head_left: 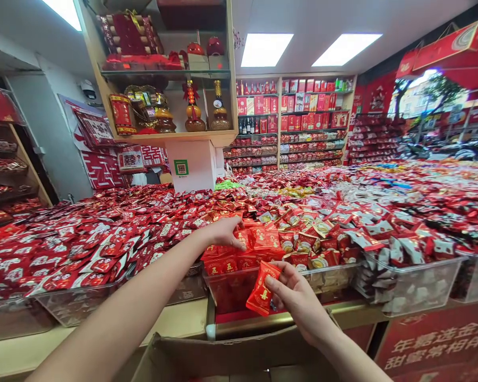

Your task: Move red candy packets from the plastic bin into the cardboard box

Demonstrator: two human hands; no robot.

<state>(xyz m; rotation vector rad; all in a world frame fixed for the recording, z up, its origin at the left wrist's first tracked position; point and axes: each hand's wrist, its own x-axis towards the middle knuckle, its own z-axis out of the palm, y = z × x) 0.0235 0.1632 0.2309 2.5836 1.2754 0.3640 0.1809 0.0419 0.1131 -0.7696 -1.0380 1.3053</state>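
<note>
My right hand (297, 297) pinches a shiny red candy packet (262, 289) with gold lettering between thumb and fingers. It holds the packet tilted, just in front of a clear plastic bin (229, 289). That bin is heaped with matching red packets (266, 239). My left hand (228, 232) reaches over the heap, thumb and forefinger apart and close to the packets. Its other fingers are partly hidden, and no packet is plainly in its grip. Below both hands stands a cardboard box (175, 353) with its top open; its inside is mostly out of view.
Bins of wrapped sweets (306, 244) and white-and-red packets (406, 249) adjoin on the right. More red packets (99, 254) spread left. A white pillar (193, 164) carries an overhanging display cabinet (171, 135). Stocked shelves (295, 119) line the back wall.
</note>
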